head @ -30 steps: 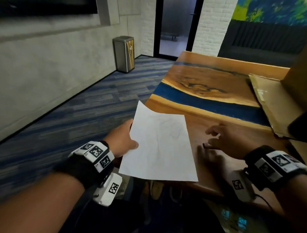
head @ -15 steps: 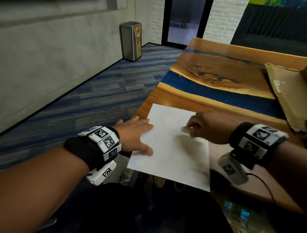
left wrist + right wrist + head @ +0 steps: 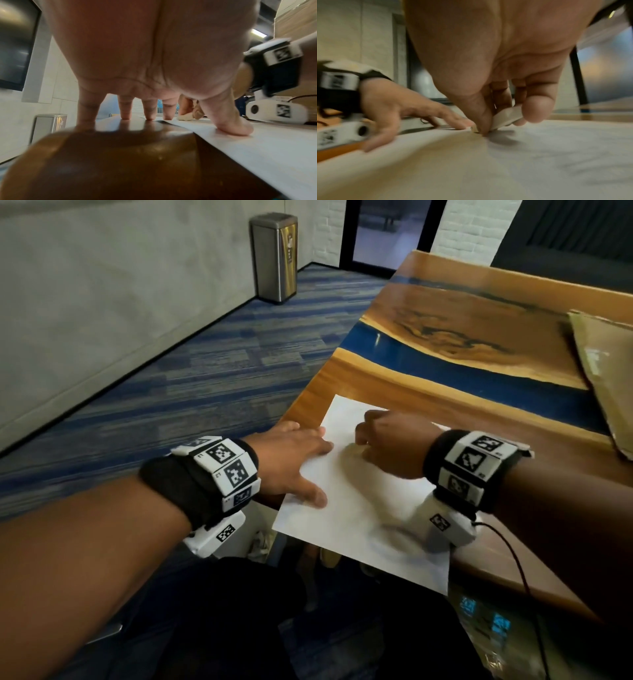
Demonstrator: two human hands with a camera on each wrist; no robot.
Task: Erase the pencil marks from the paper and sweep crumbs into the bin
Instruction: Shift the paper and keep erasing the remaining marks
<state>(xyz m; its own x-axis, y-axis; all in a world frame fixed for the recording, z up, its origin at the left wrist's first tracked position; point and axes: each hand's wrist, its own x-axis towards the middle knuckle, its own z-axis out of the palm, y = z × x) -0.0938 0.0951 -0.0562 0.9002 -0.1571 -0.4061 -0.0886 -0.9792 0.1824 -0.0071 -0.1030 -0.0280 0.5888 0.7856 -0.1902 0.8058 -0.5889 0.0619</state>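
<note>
Paper (image 3: 359, 508): white sheet, flat on the table (image 3: 428, 364) at its near-left corner, near edge overhanging. Pencil marks faint, barely legible in the right wrist view. Left hand (image 3: 291, 460) spread flat, fingers straight, thumb pressing the sheet's left edge. Right hand (image 3: 390, 443) curled, thumb and fingers pinching an eraser (image 3: 505, 117): off-white, worn wedge, tip touching the paper. Bin (image 3: 274, 256): steel, upright by the wall, well apart from the table.
</note>
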